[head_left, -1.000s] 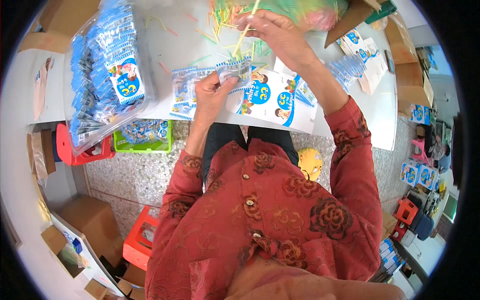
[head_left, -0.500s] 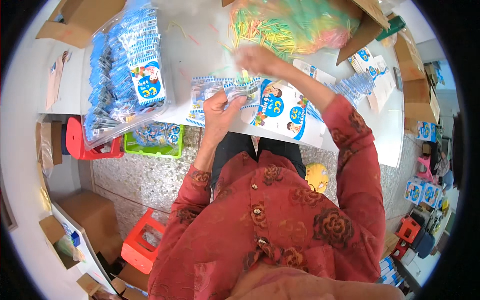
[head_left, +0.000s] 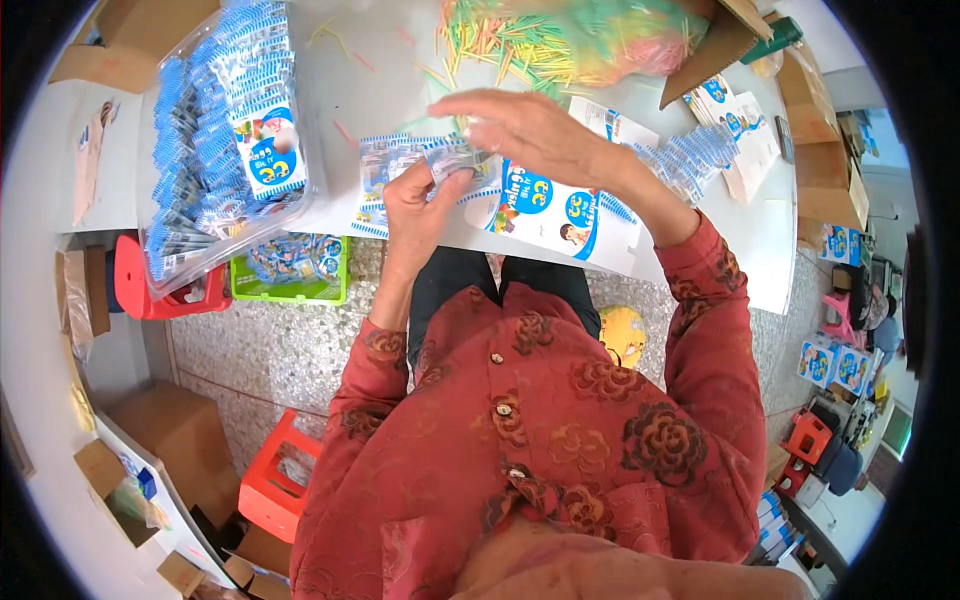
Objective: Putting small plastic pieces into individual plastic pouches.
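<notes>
At the far left of your white table (head_left: 375, 95) sits an open brown cardboard box (head_left: 160, 50), and below the table's edge stands a red plastic stool (head_left: 130, 280). Next comes a clear plastic tray (head_left: 316, 170), heaped with blue-and-white packets and tilted in view, its near end reaching past the table's edge. Low beside it is a bright green plastic basket (head_left: 290, 297) with more packets inside.

Further right, clear packets with blue striped edges (head_left: 376, 165) lie flat at the table's near side. Over them your left hand (head_left: 418, 195) pinches one small clear packet with blue striped edges (head_left: 458, 160) between thumb and fingers, near the middle of the table's front edge. Your right hand (head_left: 535, 130) is open just above that packet, its fingers stretched out toward your left; its underside is hidden.

Beyond it spread thin yellow, green and pink sticks (head_left: 510, 50). A white card printed in blue (head_left: 565, 220) lies below your right wrist, then a translucent green-and-pink plastic bag (head_left: 640, 45), a fanned row of blue-striped packets (head_left: 695, 160) and white printed sheets (head_left: 755, 150) at the right.
</notes>
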A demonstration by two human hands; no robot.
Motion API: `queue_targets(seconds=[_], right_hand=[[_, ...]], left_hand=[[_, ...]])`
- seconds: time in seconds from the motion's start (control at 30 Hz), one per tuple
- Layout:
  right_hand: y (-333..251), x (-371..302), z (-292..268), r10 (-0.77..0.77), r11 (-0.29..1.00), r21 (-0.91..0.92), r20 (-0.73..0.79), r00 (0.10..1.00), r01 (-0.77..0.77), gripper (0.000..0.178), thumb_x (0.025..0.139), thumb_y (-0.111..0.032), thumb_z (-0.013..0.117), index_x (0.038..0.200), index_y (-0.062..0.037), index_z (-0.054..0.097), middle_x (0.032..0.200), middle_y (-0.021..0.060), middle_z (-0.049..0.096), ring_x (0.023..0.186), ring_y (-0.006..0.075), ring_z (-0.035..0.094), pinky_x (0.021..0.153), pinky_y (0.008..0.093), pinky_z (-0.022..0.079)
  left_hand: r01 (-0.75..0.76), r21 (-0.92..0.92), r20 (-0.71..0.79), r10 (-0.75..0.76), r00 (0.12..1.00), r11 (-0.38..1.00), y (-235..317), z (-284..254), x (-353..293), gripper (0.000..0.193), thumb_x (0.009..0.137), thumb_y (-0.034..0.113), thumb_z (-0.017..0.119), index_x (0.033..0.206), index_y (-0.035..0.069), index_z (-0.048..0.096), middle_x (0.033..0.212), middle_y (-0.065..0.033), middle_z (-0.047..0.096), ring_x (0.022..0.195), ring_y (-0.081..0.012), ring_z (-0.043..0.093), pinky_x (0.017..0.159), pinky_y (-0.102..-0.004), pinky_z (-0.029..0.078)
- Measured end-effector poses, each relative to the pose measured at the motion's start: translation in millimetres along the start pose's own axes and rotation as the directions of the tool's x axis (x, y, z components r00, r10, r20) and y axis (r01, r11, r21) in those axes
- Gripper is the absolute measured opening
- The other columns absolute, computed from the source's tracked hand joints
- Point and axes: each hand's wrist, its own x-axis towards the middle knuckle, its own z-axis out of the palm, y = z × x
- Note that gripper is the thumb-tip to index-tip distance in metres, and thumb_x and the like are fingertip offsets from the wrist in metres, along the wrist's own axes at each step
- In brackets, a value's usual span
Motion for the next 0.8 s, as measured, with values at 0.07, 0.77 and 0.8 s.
queue_targets(seconds=[0.07,0.77,0.8], right_hand=[[3.5,-6.1,7.1,-0.071,0.982,-0.171,0.042,0.997,0.077,0.037,0.093,-0.027,0.042,0.115,0.0005,0.054,0.107,0.0191,0.060,0.095,0.0339,0.058,0.080,0.0375,0.046],[106.7,-21.8,12.2,0.164,0.710,-0.700,0.063,0.984,-0.074,0.053,0.069,-0.001,0.061,0.120,-0.0025,0.047,0.121,0.0137,0.046,0.105,0.0304,0.054,0.081,0.0391,0.049],[107.8,-15.6,11.3,0.197,0.694,-0.716,0.088,0.976,-0.076,0.049,0.068,0.001,0.060,0.116,-0.0015,0.049,0.116,0.0144,0.049,0.103,0.0311,0.055,0.078,0.0397,0.049]], left_hand=[[0.012,0.019,-0.017,-0.011,1.000,1.000,-0.6,-2.2,0.4,0.015,0.082,0.004,0.064,0.096,-0.001,0.066,0.084,0.0011,0.063,0.076,-0.0040,0.052,0.069,-0.0198,0.043],[0.026,-0.043,-0.186,-0.034,0.982,0.999,4.4,-9.7,-10.6,0.015,0.084,0.007,0.064,0.095,-0.003,0.066,0.085,0.0002,0.062,0.076,-0.0051,0.051,0.068,-0.0203,0.043],[0.032,-0.054,-0.187,-0.042,0.982,0.998,5.0,-9.8,-10.6,0.015,0.084,0.007,0.064,0.095,-0.003,0.066,0.085,-0.0001,0.062,0.076,-0.0053,0.052,0.069,-0.0204,0.043]])
